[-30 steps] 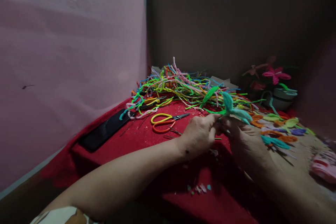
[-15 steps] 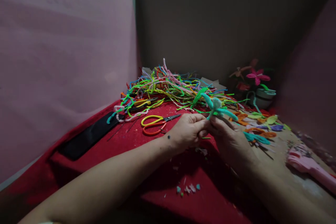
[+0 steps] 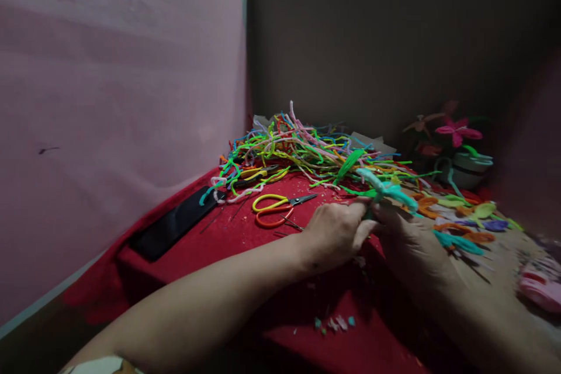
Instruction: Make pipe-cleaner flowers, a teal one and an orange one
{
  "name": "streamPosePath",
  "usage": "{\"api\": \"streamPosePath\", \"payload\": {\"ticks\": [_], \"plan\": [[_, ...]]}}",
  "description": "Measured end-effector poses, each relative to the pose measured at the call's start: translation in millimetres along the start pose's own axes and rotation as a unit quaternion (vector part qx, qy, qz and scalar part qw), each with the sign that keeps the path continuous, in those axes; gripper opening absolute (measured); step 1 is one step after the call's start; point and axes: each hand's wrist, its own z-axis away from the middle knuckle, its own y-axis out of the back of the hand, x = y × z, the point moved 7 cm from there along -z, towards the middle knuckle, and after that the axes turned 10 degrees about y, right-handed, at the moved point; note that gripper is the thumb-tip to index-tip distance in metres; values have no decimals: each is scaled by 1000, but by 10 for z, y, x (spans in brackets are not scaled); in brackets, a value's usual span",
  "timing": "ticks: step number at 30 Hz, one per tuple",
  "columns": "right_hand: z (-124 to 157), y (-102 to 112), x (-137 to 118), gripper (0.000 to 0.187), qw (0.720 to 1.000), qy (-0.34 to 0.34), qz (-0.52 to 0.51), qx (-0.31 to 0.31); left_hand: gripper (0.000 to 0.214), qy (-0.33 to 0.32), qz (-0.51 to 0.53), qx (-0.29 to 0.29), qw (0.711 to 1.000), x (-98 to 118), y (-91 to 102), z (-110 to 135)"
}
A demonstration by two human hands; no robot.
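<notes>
Both hands meet over the red cloth around a turquoise pipe-cleaner flower, whose fuzzy petals stick up above the fingers. My left hand is closed, thumb and fingers pinching at the flower's base. From the other side my right hand grips the same base, its fingertips partly hidden behind the thumb. The stem under the petals is mostly covered by the fingers. Left of my hands lie scissors with one yellow and one orange handle. Just behind the flower is a green pipe-cleaner leaf.
A tangled heap of coloured pipe cleaners spreads along the back, with yellow-handled pliers at its edge. A black phone lies left. Finished petals, a pink glue gun and a flower pot are right.
The view has swung left, so the scene sits further right. The flower has tipped and turned in my fingers, and my left hand has rolled, its knuckles now facing up.
</notes>
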Motion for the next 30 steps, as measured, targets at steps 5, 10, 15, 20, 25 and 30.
{"api": "streamPosePath", "payload": {"ticks": [5, 10, 15, 20, 25, 30], "plan": [[-13, 27, -13, 13, 999, 28, 33, -1, 25, -12, -19, 38, 999, -28, 48, -17], [-38, 39, -80, 16, 994, 60, 86, -21, 27, 89, 169, -19, 981, -66, 52, -70], [-33, -38, -125, 18, 995, 61, 61, -50, 28, 167, 303, -82, 935, -72, -17, -49], [-37, -69, -113, 19, 996, 42, 19, -70, 29, 182, 411, -133, 883, -105, -95, -38], [-45, -94, -75, 15, 996, 7, -39, -79, 24, 207, 550, -219, 779, -137, -212, -3], [-58, -60, -32, 4, 995, -16, -95, -37, 21, 215, 509, -255, 794, -116, -217, -4]]}}
